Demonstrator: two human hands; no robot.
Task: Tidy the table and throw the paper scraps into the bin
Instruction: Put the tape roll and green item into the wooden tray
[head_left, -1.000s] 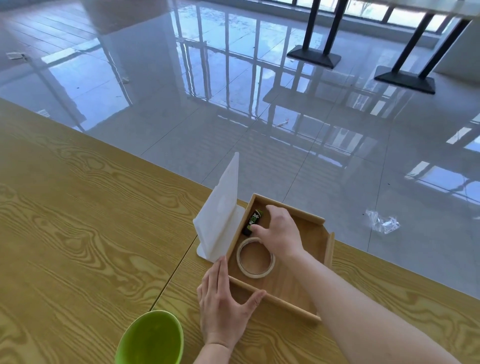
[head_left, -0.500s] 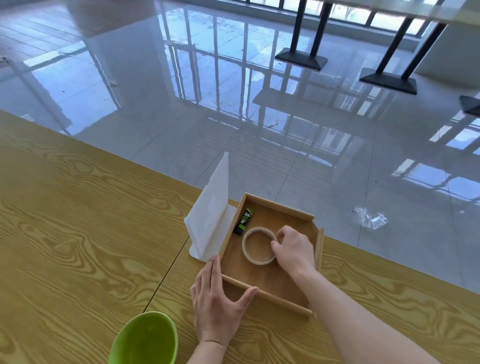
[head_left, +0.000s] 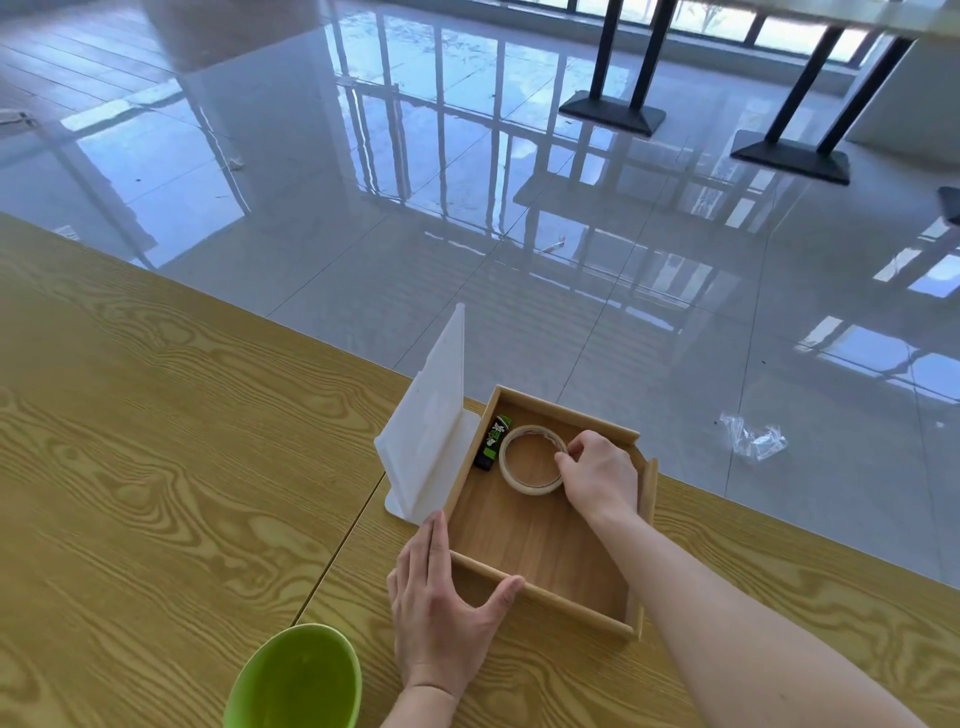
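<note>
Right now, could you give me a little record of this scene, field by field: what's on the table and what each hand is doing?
table: light wood
tray: wooden, at far edge
tape: flat in tray
black-green item: in tray, left of tape
stand: white, upright, left of tray
bin: green, near edge
left hand: flat on table, against tray's near corner
right hand: pinching tape's right rim
plastic: crumpled, on floor
</note>
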